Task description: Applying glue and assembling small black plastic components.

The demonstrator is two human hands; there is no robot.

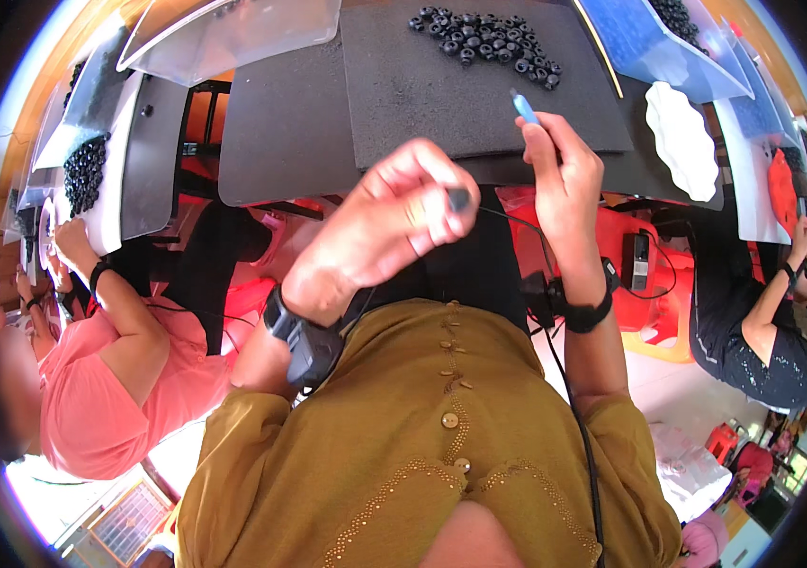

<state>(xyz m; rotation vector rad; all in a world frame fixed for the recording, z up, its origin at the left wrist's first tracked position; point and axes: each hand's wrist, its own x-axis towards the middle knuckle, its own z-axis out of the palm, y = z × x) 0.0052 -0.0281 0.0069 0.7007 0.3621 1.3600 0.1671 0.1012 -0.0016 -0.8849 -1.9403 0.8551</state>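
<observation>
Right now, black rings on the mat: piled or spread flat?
Spread flat. The rings lie in a loose cluster, mostly one layer, on the dark mat, beyond both hands.

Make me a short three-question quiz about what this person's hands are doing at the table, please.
1. True or false: the right hand holds a thin blue tool.
2. What does the left hand pinch between its fingertips? A) a white plate B) a small dark piece C) a red cup
3. Fill in: the pile of black rings lies on a dark ____ mat.

Key: 1 true; 2 B; 3 foam (it looks like foam, grey-black and grainy).
</observation>
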